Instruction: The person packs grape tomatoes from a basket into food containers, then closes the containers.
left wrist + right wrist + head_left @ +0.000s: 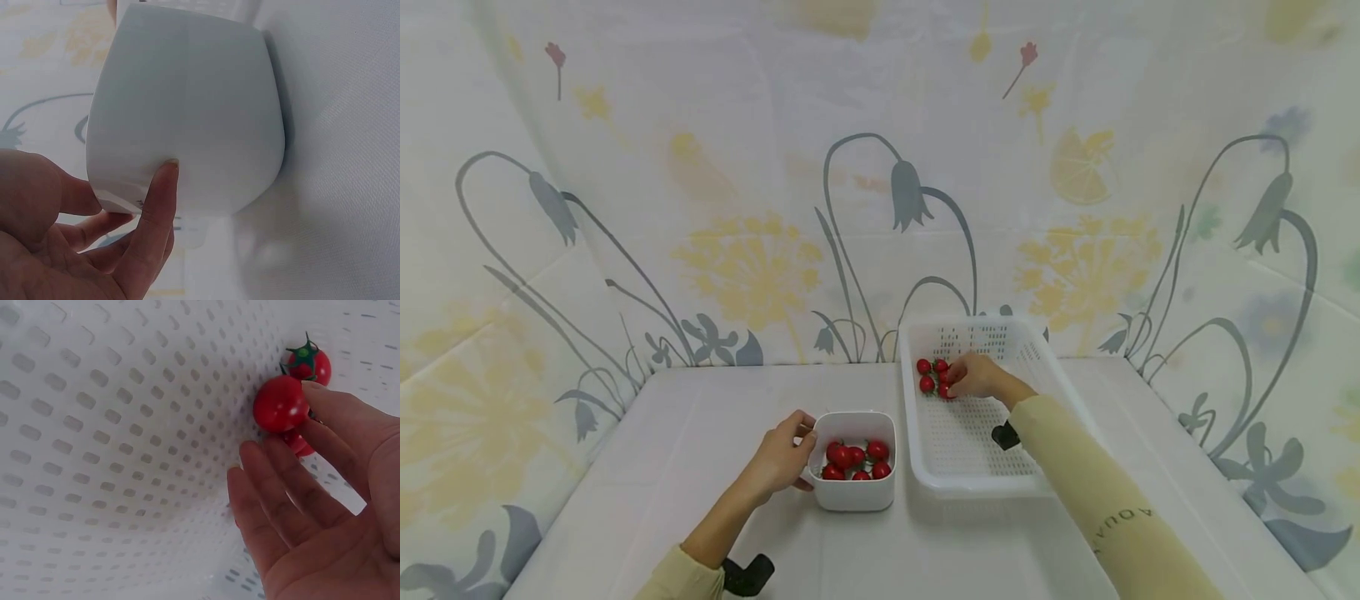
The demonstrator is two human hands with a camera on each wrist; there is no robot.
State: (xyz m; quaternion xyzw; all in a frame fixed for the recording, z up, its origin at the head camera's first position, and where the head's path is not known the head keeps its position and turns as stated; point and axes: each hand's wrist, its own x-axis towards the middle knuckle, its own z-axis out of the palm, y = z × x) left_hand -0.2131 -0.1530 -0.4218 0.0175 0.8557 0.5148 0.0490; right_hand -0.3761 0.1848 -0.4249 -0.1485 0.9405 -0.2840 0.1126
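Note:
In the head view my left hand (781, 457) holds the left side of a white square container (856, 498). The left wrist view has its smooth outer wall (187, 112) close up, with fingertips pressed against it. Several red cherry tomatoes (844, 457) lie inside. My right hand (981, 379) reaches into a white perforated basket (940, 483), near its far left corner. There, thumb and index finger pinch a shiny cherry tomato (280, 405), while the other fingers stay extended. Another cherry tomato (312, 367) with a green stem top sits just behind it, and others are partly hidden.
The basket stands right of the container, a narrow gap between them. Both rest on a white-covered table (715, 417). A flower-printed curtain (737, 167) hangs behind. Black wrist camera parts (748, 575) show at the left cuff.

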